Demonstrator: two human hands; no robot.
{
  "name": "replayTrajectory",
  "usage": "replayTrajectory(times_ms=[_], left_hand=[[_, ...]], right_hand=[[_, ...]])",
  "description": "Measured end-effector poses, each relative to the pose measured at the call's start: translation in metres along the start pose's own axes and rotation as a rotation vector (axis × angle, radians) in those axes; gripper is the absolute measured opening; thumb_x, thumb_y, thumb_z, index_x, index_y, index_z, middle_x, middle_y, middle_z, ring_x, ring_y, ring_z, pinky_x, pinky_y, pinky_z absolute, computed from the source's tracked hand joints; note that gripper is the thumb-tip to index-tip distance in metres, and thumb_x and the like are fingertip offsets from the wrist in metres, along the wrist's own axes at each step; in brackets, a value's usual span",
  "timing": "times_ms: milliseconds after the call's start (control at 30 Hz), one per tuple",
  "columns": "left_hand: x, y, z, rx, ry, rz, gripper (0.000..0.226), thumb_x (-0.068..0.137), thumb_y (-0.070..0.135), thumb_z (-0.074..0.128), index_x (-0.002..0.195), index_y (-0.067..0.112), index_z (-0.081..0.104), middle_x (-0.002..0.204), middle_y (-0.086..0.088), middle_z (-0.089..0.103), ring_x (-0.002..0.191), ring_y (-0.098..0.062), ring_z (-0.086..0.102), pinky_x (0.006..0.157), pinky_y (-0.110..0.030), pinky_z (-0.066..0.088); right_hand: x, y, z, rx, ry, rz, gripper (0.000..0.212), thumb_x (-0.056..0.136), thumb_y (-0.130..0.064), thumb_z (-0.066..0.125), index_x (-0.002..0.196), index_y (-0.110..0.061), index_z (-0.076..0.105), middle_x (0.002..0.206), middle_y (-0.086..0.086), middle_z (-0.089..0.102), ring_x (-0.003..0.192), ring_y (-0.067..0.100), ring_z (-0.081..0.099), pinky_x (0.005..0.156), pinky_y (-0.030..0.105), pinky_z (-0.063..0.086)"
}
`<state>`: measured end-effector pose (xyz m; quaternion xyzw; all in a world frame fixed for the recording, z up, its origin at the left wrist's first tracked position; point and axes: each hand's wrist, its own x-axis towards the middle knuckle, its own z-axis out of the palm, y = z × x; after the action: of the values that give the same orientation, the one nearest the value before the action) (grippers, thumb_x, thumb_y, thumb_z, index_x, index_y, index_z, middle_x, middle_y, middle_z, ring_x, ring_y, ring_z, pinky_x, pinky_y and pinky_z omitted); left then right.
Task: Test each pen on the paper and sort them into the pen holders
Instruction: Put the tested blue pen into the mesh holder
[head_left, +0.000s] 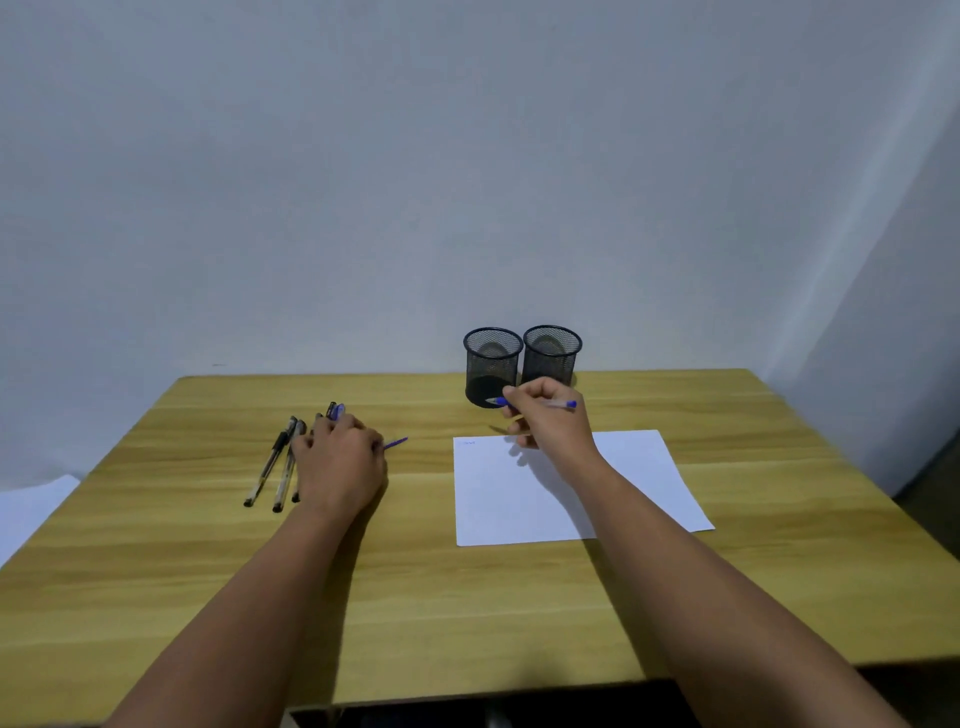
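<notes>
My right hand (545, 413) grips a clear pen with blue ends (558, 404), held roughly level above the far edge of the white paper (519, 499), just in front of the two black mesh pen holders (492, 364) (551, 356). A faint blue scribble (468, 443) marks the paper's far left corner. My left hand (340, 457) lies over a group of pens (275, 462) on the table's left side, its fingers curled over some of them. A blue pen (396, 442) pokes out to the right from under that hand.
The wooden table (467, 597) stands against a plain white wall. A white sheet (31, 504) lies off the table's left edge. The two holders stand side by side, touching, at the back of the table.
</notes>
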<state>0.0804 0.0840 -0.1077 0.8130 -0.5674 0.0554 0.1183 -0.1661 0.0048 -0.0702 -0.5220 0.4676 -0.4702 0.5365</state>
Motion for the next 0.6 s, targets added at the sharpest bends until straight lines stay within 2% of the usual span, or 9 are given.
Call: replayTrajectory(times_ms=[67, 200, 367, 500, 600], left_hand=[[0.000, 0.000, 0.001, -0.019, 0.023, 0.004, 0.027, 0.102, 0.038, 0.050, 0.118, 0.032, 0.071, 0.125, 0.003, 0.062, 0.123, -0.027, 0.047, 0.100, -0.050, 0.035], [-0.001, 0.005, -0.002, -0.156, 0.083, 0.067, 0.020, 0.099, 0.033, 0.058, 0.112, 0.028, 0.072, 0.111, 0.004, 0.071, 0.109, -0.026, 0.059, 0.093, -0.048, 0.042], [-0.003, 0.020, -0.016, -0.422, 0.112, 0.144, 0.014, 0.096, 0.030, 0.063, 0.106, 0.029, 0.072, 0.103, 0.011, 0.074, 0.103, -0.021, 0.064, 0.091, -0.049, 0.050], [-0.005, 0.032, -0.028, -0.468, 0.123, 0.193, 0.012, 0.096, 0.028, 0.066, 0.106, 0.028, 0.073, 0.101, 0.012, 0.074, 0.101, -0.020, 0.062, 0.083, -0.043, 0.051], [-0.008, 0.037, -0.033, -0.493, 0.118, 0.221, 0.013, 0.096, 0.029, 0.065, 0.107, 0.030, 0.073, 0.100, 0.016, 0.072, 0.101, -0.018, 0.060, 0.083, -0.045, 0.052]], right_hand=[[-0.003, 0.002, -0.001, 0.007, -0.020, 0.024, 0.019, 0.100, -0.018, 0.074, 0.098, 0.001, 0.073, 0.083, 0.014, 0.074, 0.055, 0.013, 0.063, 0.050, 0.025, 0.050], [-0.011, 0.002, -0.003, -0.001, -0.100, 0.064, 0.013, 0.100, -0.017, 0.071, 0.102, -0.007, 0.080, 0.095, 0.014, 0.082, 0.068, 0.018, 0.069, 0.055, 0.026, 0.057], [-0.023, -0.005, -0.003, 0.002, -0.153, 0.023, 0.008, 0.095, -0.015, 0.079, 0.097, -0.007, 0.080, 0.089, 0.011, 0.081, 0.064, 0.012, 0.069, 0.056, 0.025, 0.056], [-0.032, -0.015, -0.004, 0.011, -0.164, 0.001, 0.005, 0.094, -0.015, 0.080, 0.092, -0.010, 0.080, 0.087, 0.011, 0.081, 0.064, 0.013, 0.070, 0.057, 0.025, 0.057], [-0.038, -0.020, -0.007, 0.014, -0.166, -0.004, 0.005, 0.094, -0.016, 0.080, 0.092, -0.011, 0.080, 0.087, 0.011, 0.082, 0.065, 0.013, 0.071, 0.057, 0.024, 0.058]])
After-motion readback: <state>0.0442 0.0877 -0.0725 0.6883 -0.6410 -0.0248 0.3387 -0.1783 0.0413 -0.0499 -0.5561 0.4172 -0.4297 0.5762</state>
